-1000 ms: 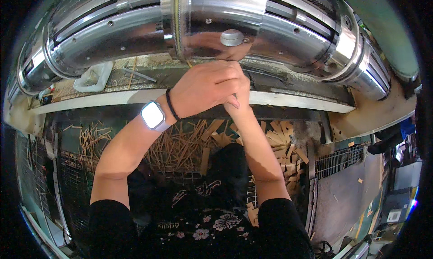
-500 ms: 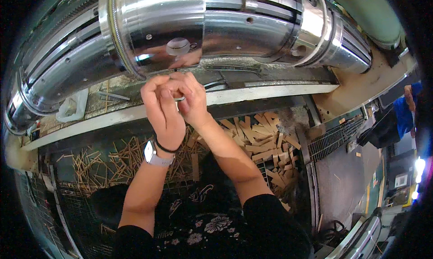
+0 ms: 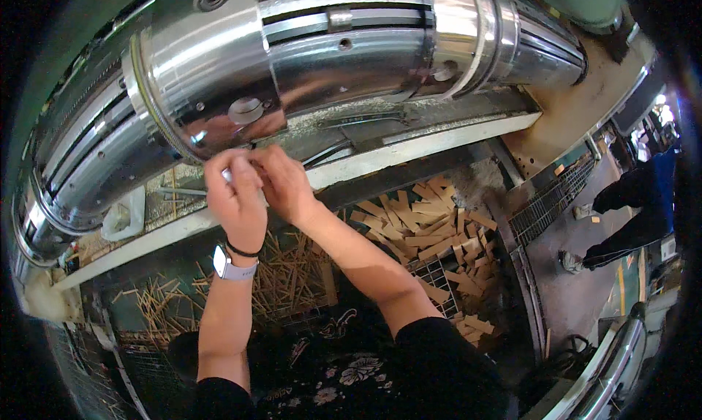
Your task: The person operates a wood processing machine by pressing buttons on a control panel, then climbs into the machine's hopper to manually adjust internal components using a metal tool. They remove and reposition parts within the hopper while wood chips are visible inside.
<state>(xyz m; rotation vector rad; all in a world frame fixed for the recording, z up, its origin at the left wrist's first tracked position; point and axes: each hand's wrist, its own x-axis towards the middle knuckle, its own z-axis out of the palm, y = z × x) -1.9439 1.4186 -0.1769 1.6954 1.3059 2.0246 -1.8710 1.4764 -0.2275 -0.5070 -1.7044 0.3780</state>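
Observation:
Close together, both hands are raised just below the lower edge of a large shiny steel cylinder. My left hand, with a watch at its wrist, is closed with thumb and fingers round a small silver metal piece; only a bit of it shows. Beside it, my right hand has its fingers bent and pressed together; what they hold, if anything, is hidden. Above the hands, the cylinder has a round hole in its side.
Wrenches lie on the ledge behind a white rail. A clear plastic container and a metal rod sit at left. Cardboard strips are heaped below. At right, a person in dark trousers stands on the walkway.
Both hands have moved slightly left and down in the picture as the view shifted. The silver piece now shows at the left hand's fingers. The person at right has come further into view.

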